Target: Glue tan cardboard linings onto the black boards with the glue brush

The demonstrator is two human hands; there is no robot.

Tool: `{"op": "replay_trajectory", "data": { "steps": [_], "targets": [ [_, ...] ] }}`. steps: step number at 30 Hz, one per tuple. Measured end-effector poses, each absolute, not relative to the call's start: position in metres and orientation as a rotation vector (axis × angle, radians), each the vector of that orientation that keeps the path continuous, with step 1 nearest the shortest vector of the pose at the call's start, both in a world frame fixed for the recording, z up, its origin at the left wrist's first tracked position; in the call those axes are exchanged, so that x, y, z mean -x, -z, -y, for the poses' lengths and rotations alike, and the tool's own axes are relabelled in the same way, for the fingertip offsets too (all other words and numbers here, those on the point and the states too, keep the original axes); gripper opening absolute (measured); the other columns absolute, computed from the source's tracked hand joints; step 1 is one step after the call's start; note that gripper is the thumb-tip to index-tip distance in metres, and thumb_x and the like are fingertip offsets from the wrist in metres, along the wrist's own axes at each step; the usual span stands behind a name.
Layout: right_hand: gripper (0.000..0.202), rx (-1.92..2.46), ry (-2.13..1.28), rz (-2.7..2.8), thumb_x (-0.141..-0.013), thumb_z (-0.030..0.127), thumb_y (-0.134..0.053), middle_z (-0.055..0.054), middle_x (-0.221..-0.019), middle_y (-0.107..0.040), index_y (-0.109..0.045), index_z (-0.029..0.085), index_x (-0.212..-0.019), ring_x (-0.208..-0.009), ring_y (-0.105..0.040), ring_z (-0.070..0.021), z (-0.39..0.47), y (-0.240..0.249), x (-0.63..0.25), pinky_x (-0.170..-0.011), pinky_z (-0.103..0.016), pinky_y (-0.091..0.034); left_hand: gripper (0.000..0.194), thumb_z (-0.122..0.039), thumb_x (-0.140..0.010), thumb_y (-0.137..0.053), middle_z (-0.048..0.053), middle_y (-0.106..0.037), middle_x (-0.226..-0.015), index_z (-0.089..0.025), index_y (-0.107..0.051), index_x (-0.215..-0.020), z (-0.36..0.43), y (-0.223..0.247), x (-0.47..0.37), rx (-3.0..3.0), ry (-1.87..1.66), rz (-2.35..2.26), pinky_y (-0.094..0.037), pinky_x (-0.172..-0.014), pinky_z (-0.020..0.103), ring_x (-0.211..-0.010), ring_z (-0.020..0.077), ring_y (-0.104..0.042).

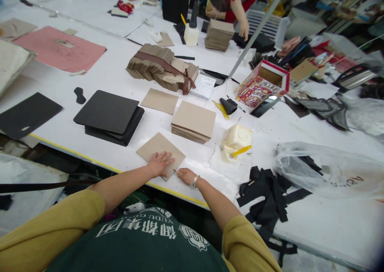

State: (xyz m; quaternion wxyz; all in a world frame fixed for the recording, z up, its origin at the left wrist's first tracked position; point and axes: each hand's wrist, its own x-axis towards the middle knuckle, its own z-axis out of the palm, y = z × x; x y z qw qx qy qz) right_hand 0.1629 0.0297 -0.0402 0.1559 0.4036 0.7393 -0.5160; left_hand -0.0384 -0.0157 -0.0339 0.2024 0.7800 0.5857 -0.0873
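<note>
Beige board (156,145) flat on white table (108,82), near stack of similar boards (193,118). Left hand (160,164) laid on it, fingers spread, unclenched; right hand (186,176) pinching slim tool (175,171) at board's edge.

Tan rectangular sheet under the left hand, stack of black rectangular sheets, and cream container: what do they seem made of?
Tan rectangular sheet: probably matte cardboard, from its dull face and crisp edges.
Stack of black rectangular sheets: smooth, mostly matte, perhaps leatherette or coated board; the even surface leaves it open.
Cream container: likely smooth plastic, from its softly rounded walls.
</note>
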Motion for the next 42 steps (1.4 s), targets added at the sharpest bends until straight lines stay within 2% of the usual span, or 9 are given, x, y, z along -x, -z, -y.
{"op": "replay_trajectory", "data": {
  "steps": [3, 7, 10, 18, 24, 29, 34, 38, 42],
  "targets": [
    [0.039, -1.168, 1.494, -2.113, -0.091, 0.043, -0.026, 0.004, -0.053, -0.045, -0.051, 0.017, -0.076, -0.043, -0.04, -0.0082, -0.026, 0.04, -0.164, -0.049, -0.021, -0.034, 0.084, -0.046, -0.063, -0.066, 0.004, -0.012, -0.146, -0.033, -0.025, -0.135, 0.015, 0.035, 0.038, -2.182, 0.236, -1.633, -0.017, -0.097, 0.059, -0.131, 0.0331, -0.014],
    [0.031, -1.214, 1.447, -2.225, -0.09, 0.039, -0.034, -0.001, -0.067, -0.053, -0.051, 0.017, -0.076, -0.064, -0.049, -0.0121, -0.018, 0.036, -0.162, -0.062, -0.023, -0.037, 0.082, -0.046, -0.064, -0.066, 0.005, -0.012, -0.146, -0.033, -0.026, -0.135, 0.014, 0.033, 0.039, -2.181, 0.233, -1.615, -0.016, -0.097, 0.059, -0.13, 0.0328, -0.015],
    [0.028, -1.247, 1.41, -2.287, -0.089, 0.038, -0.034, -0.004, -0.072, -0.054, -0.05, 0.016, -0.081, -0.072, -0.05, -0.0148, -0.014, 0.034, -0.161, -0.068, -0.026, -0.036, 0.082, -0.045, -0.063, -0.066, 0.005, -0.013, -0.146, -0.033, -0.026, -0.134, 0.014, 0.032, 0.041, -2.179, 0.231, -1.605, -0.017, -0.097, 0.059, -0.13, 0.0331, -0.015],
    [0.035, -1.133, 1.589, -2.288, -0.09, 0.041, -0.031, 0.001, -0.065, -0.05, -0.053, 0.017, -0.075, -0.061, -0.045, -0.0106, -0.022, 0.039, -0.168, -0.06, -0.022, -0.036, 0.085, -0.047, -0.063, -0.066, 0.005, -0.014, -0.146, -0.034, -0.023, -0.135, 0.013, 0.032, 0.044, -2.189, 0.232, -1.589, -0.016, -0.097, 0.058, -0.131, 0.032, -0.014],
    [0.033, -1.138, 1.74, -2.21, -0.088, 0.041, -0.034, 0.003, -0.059, -0.046, -0.053, 0.018, -0.075, -0.056, -0.041, -0.0102, -0.023, 0.04, -0.169, -0.056, -0.022, -0.034, 0.085, -0.05, -0.064, -0.064, 0.004, -0.013, -0.146, -0.034, -0.021, -0.136, 0.013, 0.029, 0.046, -2.201, 0.241, -1.575, -0.016, -0.097, 0.057, -0.131, 0.0318, -0.015],
    [0.035, -1.143, 1.586, -2.275, -0.09, 0.04, -0.03, 0.0, -0.068, -0.053, -0.053, 0.017, -0.077, -0.064, -0.047, -0.0117, -0.023, 0.031, -0.168, -0.063, -0.023, -0.037, 0.086, -0.056, -0.064, -0.06, 0.007, -0.014, -0.146, -0.03, -0.022, -0.137, 0.009, 0.027, 0.051, -2.273, 0.224, -1.505, -0.007, -0.1, 0.056, -0.131, 0.0316, -0.013],
    [0.031, -1.084, 1.333, -2.237, -0.09, 0.037, -0.032, -0.007, -0.09, -0.062, -0.056, 0.017, -0.092, -0.083, -0.055, -0.0168, -0.025, 0.026, -0.158, -0.073, -0.026, -0.038, 0.093, -0.062, -0.062, -0.057, 0.012, -0.017, -0.145, -0.022, -0.022, -0.138, -0.002, 0.036, 0.053, -2.443, 0.136, -1.267, 0.005, -0.103, 0.05, -0.132, 0.0297, -0.009],
    [0.032, -1.125, 1.255, -2.144, -0.089, 0.035, -0.034, -0.012, -0.094, -0.063, -0.056, 0.014, -0.099, -0.087, -0.057, -0.0219, -0.024, 0.028, -0.146, -0.073, -0.031, -0.039, 0.095, -0.063, -0.061, -0.056, 0.012, -0.02, -0.144, -0.02, -0.022, -0.138, -0.006, 0.044, 0.053, -2.495, 0.042, -1.207, 0.006, -0.103, 0.051, -0.132, 0.0306, -0.009],
    [0.045, -1.225, 1.161, -2.119, -0.091, 0.041, -0.023, -0.014, -0.096, -0.063, -0.057, 0.013, -0.1, -0.088, -0.058, -0.0234, -0.017, 0.027, -0.138, -0.073, -0.033, -0.039, 0.093, -0.063, -0.062, -0.056, 0.011, -0.022, -0.143, -0.02, -0.024, -0.137, -0.005, 0.048, 0.057, -2.497, -0.022, -1.183, 0.006, -0.103, 0.051, -0.132, 0.0308, -0.01]
  ]
}}
